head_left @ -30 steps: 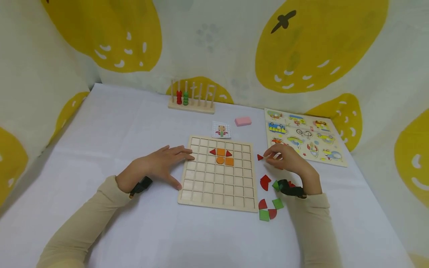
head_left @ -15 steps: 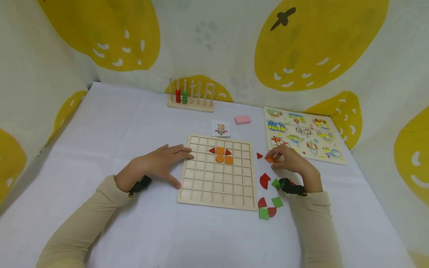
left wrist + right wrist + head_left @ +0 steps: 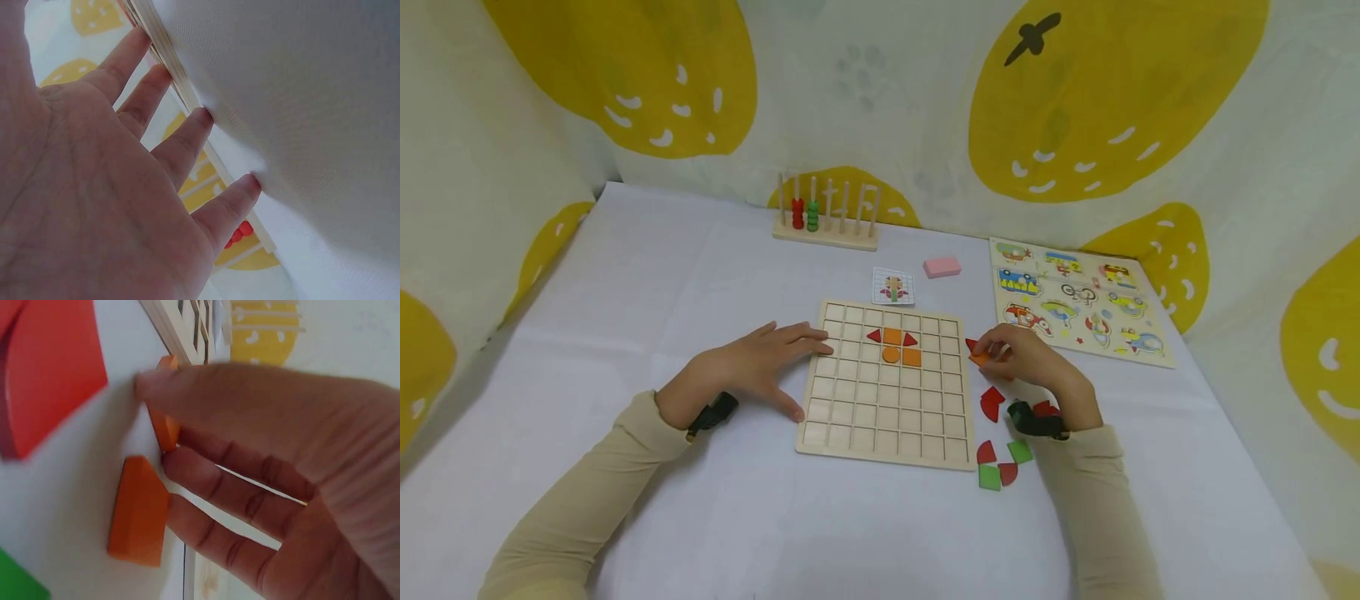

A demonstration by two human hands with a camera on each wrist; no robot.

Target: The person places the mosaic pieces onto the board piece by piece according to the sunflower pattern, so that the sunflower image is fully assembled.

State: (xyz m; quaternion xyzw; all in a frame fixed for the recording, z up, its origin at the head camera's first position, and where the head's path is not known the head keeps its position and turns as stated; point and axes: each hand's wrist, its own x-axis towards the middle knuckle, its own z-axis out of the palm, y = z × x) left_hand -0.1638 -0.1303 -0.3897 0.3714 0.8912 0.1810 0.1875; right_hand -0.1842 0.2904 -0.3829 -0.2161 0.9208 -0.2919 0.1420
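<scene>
My right hand (image 3: 1018,358) pinches a thin orange piece (image 3: 165,428) between thumb and fingertips, just right of the wooden grid board (image 3: 868,437). Beside those fingers, a second orange piece (image 3: 139,512) shows in the right wrist view. A red triangle (image 3: 971,344) is partly covered by the hand. My left hand (image 3: 752,367) has its fingers spread, with fingertips and thumb at the board's left edge. Set in the board are an orange square (image 3: 892,336) between two red triangles (image 3: 873,336), an orange circle (image 3: 891,355) and another orange square (image 3: 912,357).
Red pieces (image 3: 992,403) and green squares (image 3: 989,477) lie right of the board. Behind it are a pattern card (image 3: 892,286), a pink block (image 3: 942,267) and a peg stand (image 3: 825,237) with red and green beads. A picture puzzle board (image 3: 1078,300) lies back right.
My right hand first reached among the orange pieces, then moved left toward the board with an orange piece, now partly covering the red triangle. The left hand has stayed put.
</scene>
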